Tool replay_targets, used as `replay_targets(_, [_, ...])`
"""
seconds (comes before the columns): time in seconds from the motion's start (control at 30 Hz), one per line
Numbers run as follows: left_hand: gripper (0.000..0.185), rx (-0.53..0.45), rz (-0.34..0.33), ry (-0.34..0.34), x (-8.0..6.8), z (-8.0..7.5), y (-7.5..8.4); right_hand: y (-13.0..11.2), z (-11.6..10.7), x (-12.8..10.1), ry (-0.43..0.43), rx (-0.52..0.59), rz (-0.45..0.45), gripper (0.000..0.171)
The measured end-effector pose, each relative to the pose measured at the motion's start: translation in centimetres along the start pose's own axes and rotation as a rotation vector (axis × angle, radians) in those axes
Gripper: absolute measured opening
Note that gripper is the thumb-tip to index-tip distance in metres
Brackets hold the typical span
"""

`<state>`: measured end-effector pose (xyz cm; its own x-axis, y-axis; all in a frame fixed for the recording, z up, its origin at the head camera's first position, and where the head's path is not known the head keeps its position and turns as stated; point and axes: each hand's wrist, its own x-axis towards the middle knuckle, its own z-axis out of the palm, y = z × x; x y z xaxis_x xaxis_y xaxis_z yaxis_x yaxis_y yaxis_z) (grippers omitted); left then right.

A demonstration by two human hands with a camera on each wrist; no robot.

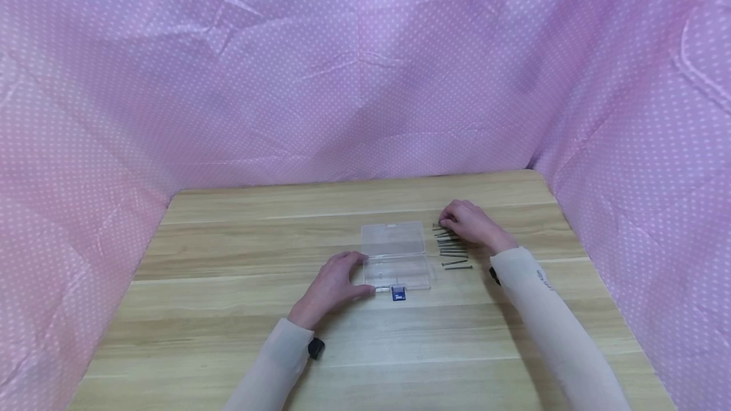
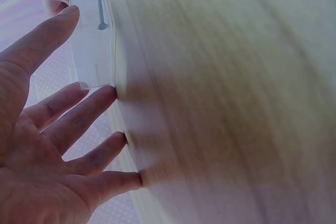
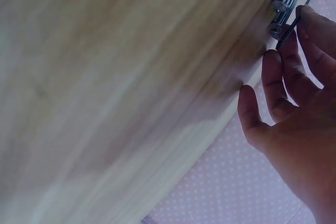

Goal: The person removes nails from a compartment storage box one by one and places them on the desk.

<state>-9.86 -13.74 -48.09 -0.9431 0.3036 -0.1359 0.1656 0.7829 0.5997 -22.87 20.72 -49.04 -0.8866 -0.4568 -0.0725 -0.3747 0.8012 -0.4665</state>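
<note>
A clear plastic box (image 1: 398,269) lies with its lid (image 1: 392,239) laid back and a blue latch (image 1: 398,294) at its front. My left hand (image 1: 334,284) holds the box's left end, thumb at the front edge and fingers by the hinge side. Inside the box a nail (image 2: 102,17) shows through the wall in the left wrist view. My right hand (image 1: 468,221) is at the far end of a row of nails (image 1: 452,250), right of the box. In the right wrist view it pinches one nail (image 3: 297,18) between thumb and fingertips, beside the others.
The wood-grain table (image 1: 228,259) has rounded far corners. Pink dotted cloth (image 1: 354,81) hangs behind it and along both sides. A black wrist strap (image 1: 316,348) sits at the left sleeve's cuff, another (image 1: 494,276) at the right.
</note>
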Motion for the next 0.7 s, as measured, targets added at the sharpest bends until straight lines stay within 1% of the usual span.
replay_targets(0.17, [0.065,0.003,0.003,0.003,0.02,0.04,-0.03,-0.05,0.0,-0.05,-0.01,-0.001,0.024,0.015])
replay_targets(0.7, [0.065,0.006,0.007,0.001,0.05,0.04,-0.1,-0.2,0.08,0.07,-0.025,0.004,0.056,0.014])
